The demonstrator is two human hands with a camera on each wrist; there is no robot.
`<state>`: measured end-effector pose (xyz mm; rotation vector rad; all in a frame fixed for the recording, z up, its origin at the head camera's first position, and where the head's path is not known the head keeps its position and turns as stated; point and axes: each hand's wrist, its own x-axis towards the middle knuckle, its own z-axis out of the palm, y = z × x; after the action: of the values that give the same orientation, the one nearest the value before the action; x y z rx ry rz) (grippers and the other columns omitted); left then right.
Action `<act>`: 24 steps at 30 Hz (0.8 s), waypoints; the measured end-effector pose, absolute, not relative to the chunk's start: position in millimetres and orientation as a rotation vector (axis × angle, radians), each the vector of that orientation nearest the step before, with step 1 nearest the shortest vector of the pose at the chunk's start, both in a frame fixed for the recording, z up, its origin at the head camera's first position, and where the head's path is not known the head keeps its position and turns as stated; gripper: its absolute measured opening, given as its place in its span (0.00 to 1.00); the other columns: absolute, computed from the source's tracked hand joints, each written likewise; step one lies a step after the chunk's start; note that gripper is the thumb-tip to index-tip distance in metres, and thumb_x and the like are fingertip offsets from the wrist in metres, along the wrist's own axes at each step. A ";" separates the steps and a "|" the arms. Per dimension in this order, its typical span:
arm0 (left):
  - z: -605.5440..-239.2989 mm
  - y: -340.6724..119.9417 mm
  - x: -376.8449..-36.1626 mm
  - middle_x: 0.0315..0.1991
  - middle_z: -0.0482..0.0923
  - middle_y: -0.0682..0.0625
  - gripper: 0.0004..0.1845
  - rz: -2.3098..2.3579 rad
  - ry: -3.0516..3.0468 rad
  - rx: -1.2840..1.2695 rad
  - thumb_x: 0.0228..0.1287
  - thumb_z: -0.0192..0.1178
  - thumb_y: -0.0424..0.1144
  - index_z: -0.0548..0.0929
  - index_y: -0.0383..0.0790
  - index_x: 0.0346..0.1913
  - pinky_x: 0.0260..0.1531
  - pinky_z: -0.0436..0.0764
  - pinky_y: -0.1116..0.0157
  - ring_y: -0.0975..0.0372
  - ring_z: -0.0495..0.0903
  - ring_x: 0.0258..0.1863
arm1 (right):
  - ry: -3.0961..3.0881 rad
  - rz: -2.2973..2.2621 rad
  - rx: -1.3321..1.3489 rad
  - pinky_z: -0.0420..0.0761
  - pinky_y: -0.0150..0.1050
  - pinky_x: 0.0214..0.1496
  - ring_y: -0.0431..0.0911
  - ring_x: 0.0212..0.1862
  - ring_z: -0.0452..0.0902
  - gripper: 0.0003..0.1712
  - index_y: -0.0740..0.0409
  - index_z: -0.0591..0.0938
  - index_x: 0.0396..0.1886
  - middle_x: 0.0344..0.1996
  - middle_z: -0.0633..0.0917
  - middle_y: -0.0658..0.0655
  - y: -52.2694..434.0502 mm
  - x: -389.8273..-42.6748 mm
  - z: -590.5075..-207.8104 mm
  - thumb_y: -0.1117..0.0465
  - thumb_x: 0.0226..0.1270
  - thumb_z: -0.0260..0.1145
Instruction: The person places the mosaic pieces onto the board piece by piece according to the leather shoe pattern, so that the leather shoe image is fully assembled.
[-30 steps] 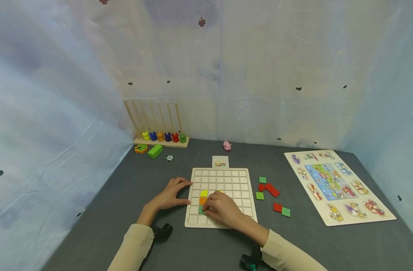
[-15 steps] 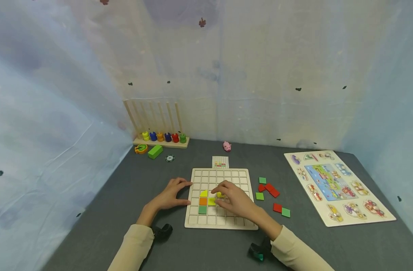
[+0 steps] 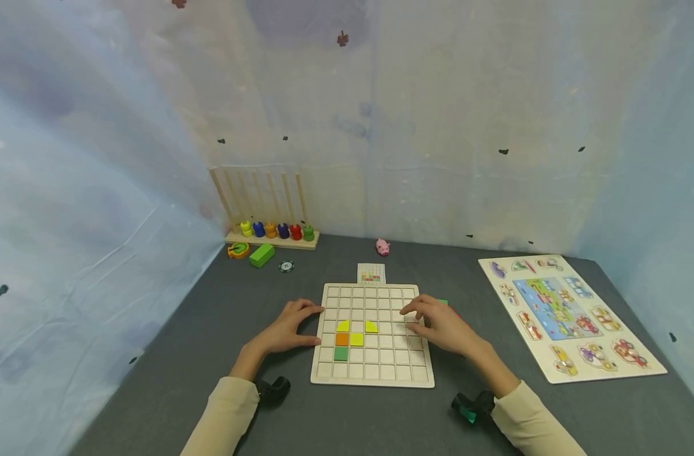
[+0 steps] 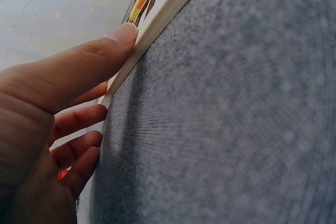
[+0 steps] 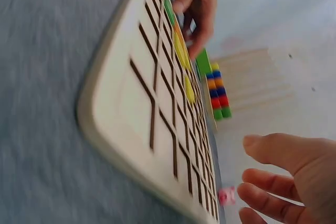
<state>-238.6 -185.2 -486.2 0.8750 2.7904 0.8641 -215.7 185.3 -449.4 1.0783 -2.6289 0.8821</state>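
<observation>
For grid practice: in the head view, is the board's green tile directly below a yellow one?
No, the green tile sits below the orange tile.

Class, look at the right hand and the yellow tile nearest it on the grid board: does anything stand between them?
Nothing visible does: in the head view, between the right hand and that yellow tile lie only bare cells of the grid board.

The pale cream square wooden board point(image 3: 401, 377) bears a dark brown grid. Two yellow corner-cut tiles point(image 3: 372, 327), a yellow square tile point(image 3: 356, 340), an orange square tile point(image 3: 342, 339) and a green square tile point(image 3: 340, 354) stand out against it. The table point(image 3: 176, 380) is speckled grey, the beige cloth sleeves point(image 3: 224, 411) plain. Small stacked rings point(image 3: 283, 232) run yellow, blue, orange, navy, red, green.
</observation>
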 end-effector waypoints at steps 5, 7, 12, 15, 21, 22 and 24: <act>-486.6 -185.6 -239.5 0.58 0.64 0.47 0.37 0.853 2.793 0.867 0.53 0.66 0.55 0.70 0.46 0.65 0.55 0.64 0.48 0.54 0.60 0.55 | -2.626 0.856 1.040 0.74 0.40 0.35 0.49 0.36 0.75 0.16 0.59 0.81 0.47 0.44 0.79 0.56 206.5 -219.0 -450.7 0.65 0.58 0.69; -486.5 -185.7 -239.6 0.58 0.64 0.47 0.37 0.848 2.796 0.872 0.53 0.66 0.55 0.70 0.46 0.65 0.55 0.64 0.48 0.54 0.60 0.55 | -2.626 0.837 1.024 0.75 0.44 0.38 0.51 0.39 0.75 0.17 0.60 0.82 0.47 0.44 0.79 0.57 214.0 -219.8 -452.1 0.66 0.56 0.70; -486.1 -186.0 -239.6 0.58 0.64 0.47 0.37 0.845 2.798 0.873 0.53 0.67 0.55 0.70 0.46 0.65 0.55 0.64 0.48 0.53 0.60 0.56 | -2.670 0.818 0.952 0.74 0.49 0.42 0.53 0.45 0.75 0.19 0.59 0.82 0.48 0.44 0.80 0.57 230.1 -220.4 -455.7 0.67 0.54 0.71; -486.1 -186.2 -239.5 0.58 0.64 0.47 0.37 0.851 2.793 0.868 0.53 0.67 0.54 0.70 0.46 0.65 0.55 0.64 0.48 0.53 0.60 0.56 | -2.705 0.789 0.884 0.73 0.50 0.44 0.53 0.46 0.74 0.19 0.59 0.82 0.47 0.44 0.79 0.57 238.2 -220.0 -458.1 0.67 0.54 0.71; -486.5 -185.7 -240.1 0.58 0.64 0.48 0.37 0.840 2.801 0.863 0.53 0.67 0.55 0.70 0.47 0.65 0.55 0.64 0.48 0.54 0.60 0.56 | -2.798 0.657 0.679 0.74 0.50 0.42 0.53 0.41 0.75 0.20 0.63 0.80 0.47 0.40 0.78 0.59 248.5 -219.7 -461.5 0.62 0.54 0.72; -486.4 -185.5 -240.2 0.58 0.64 0.48 0.37 0.840 2.801 0.862 0.53 0.67 0.55 0.70 0.47 0.65 0.56 0.64 0.48 0.54 0.60 0.56 | -2.824 0.636 0.642 0.74 0.49 0.41 0.53 0.40 0.75 0.21 0.63 0.79 0.47 0.38 0.78 0.60 249.4 -219.9 -461.9 0.60 0.54 0.72; -486.1 -185.2 -240.2 0.58 0.64 0.48 0.37 0.843 2.799 0.860 0.53 0.67 0.55 0.70 0.47 0.65 0.56 0.64 0.48 0.53 0.60 0.56 | -2.872 0.598 0.569 0.75 0.48 0.39 0.52 0.38 0.75 0.21 0.63 0.79 0.47 0.37 0.77 0.59 250.3 -220.4 -463.1 0.59 0.55 0.71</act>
<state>-240.2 -185.2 -486.1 0.8595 2.7992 0.8429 -220.4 250.3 -463.1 0.5692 -2.8724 0.5980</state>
